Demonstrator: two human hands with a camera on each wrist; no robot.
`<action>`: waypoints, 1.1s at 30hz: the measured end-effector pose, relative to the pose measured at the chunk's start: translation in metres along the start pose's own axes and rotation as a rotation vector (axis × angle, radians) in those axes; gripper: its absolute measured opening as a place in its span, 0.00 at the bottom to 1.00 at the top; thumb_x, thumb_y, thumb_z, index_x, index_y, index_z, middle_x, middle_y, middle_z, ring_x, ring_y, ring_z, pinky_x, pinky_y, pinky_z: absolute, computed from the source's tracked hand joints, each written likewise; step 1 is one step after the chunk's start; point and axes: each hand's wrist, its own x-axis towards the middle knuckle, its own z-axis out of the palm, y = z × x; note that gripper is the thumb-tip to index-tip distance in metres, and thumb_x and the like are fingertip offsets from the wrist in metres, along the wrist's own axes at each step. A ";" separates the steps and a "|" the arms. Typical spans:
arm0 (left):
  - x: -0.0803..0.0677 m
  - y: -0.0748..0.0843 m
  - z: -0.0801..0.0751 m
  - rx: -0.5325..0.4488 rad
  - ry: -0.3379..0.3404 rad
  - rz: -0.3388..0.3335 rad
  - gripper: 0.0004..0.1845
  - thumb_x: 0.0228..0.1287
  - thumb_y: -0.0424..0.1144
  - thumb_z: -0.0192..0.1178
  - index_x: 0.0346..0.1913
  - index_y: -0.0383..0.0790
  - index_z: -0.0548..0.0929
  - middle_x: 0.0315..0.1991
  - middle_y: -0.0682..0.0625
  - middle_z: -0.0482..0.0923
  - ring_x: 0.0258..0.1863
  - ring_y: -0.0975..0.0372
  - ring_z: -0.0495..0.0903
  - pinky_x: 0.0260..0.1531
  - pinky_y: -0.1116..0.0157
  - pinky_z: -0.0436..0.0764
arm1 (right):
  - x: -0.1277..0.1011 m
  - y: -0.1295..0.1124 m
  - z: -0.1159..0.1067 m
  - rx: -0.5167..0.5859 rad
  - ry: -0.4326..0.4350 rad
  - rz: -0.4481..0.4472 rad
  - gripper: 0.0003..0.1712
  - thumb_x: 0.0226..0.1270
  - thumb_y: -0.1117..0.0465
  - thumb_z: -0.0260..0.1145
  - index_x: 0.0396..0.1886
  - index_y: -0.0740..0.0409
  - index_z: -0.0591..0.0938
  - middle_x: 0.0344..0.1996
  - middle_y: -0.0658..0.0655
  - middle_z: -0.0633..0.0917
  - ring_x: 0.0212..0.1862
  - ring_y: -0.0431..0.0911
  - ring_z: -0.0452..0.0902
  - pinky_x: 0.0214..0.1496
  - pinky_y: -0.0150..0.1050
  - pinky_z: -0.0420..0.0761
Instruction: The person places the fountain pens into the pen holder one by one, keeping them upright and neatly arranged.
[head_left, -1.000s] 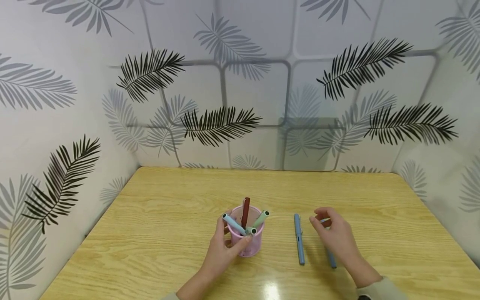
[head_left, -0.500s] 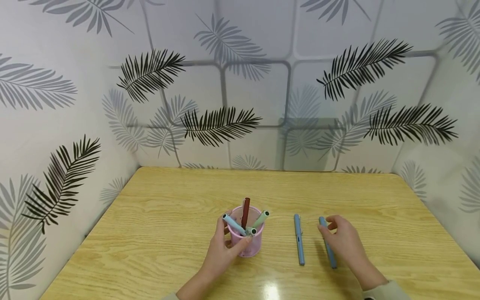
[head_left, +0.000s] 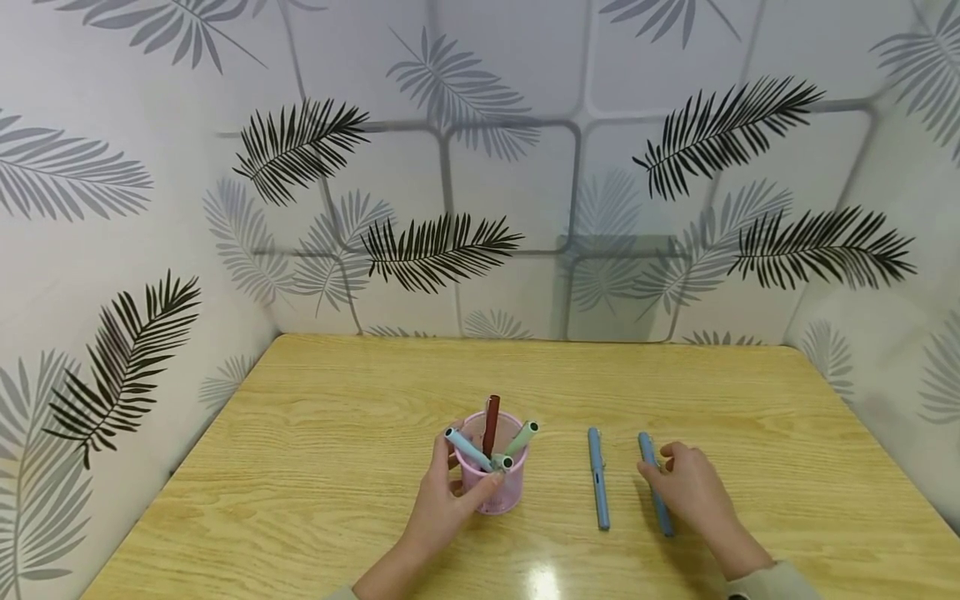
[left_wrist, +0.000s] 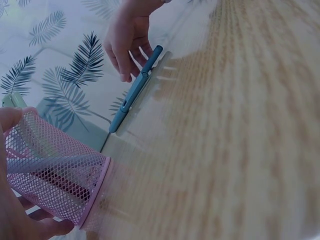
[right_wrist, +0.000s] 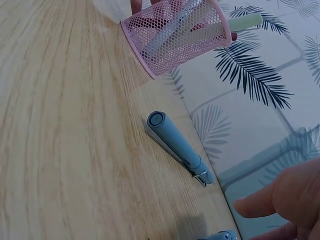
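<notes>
I count one pink wire-mesh pen cup [head_left: 495,487] near the front edge of the wooden table [head_left: 337,400]. I see four pens in it: one dark red [head_left: 491,421], one light blue [head_left: 467,447], two pale green [head_left: 522,437]. Two blue capped pens [head_left: 597,479] lie flat toward the front right corner.

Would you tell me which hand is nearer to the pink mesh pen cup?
Left. The left hand grips the pink mesh pen cup; the right hand rests beside two blue pens.

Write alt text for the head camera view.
A person's left hand grips a pink mesh pen cup holding several pens on a wooden table, while the right hand touches one of two blue pens lying flat beside it. Leaf-patterned walls surround the table.
</notes>
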 end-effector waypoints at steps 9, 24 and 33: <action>0.002 -0.001 0.000 -0.010 -0.013 0.008 0.39 0.59 0.35 0.63 0.68 0.33 0.53 0.60 0.34 0.65 0.54 0.45 0.68 0.47 0.47 0.74 | 0.005 0.001 0.003 -0.016 -0.054 0.022 0.29 0.62 0.58 0.63 0.47 0.83 0.73 0.35 0.73 0.81 0.33 0.54 0.80 0.31 0.46 0.80; 0.007 -0.040 0.003 0.020 0.012 0.044 0.39 0.57 0.45 0.66 0.68 0.49 0.56 0.59 0.46 0.68 0.54 0.52 0.70 0.45 0.59 0.77 | 0.010 0.003 0.008 -0.058 -0.063 0.078 0.24 0.58 0.60 0.65 0.43 0.80 0.74 0.31 0.65 0.77 0.30 0.50 0.71 0.26 0.40 0.74; 0.005 -0.030 0.003 0.030 0.028 0.046 0.40 0.57 0.41 0.66 0.68 0.42 0.56 0.60 0.42 0.67 0.54 0.50 0.69 0.44 0.55 0.78 | 0.012 0.003 0.009 -0.038 -0.054 0.049 0.18 0.55 0.66 0.62 0.40 0.78 0.75 0.25 0.59 0.78 0.25 0.47 0.71 0.22 0.37 0.73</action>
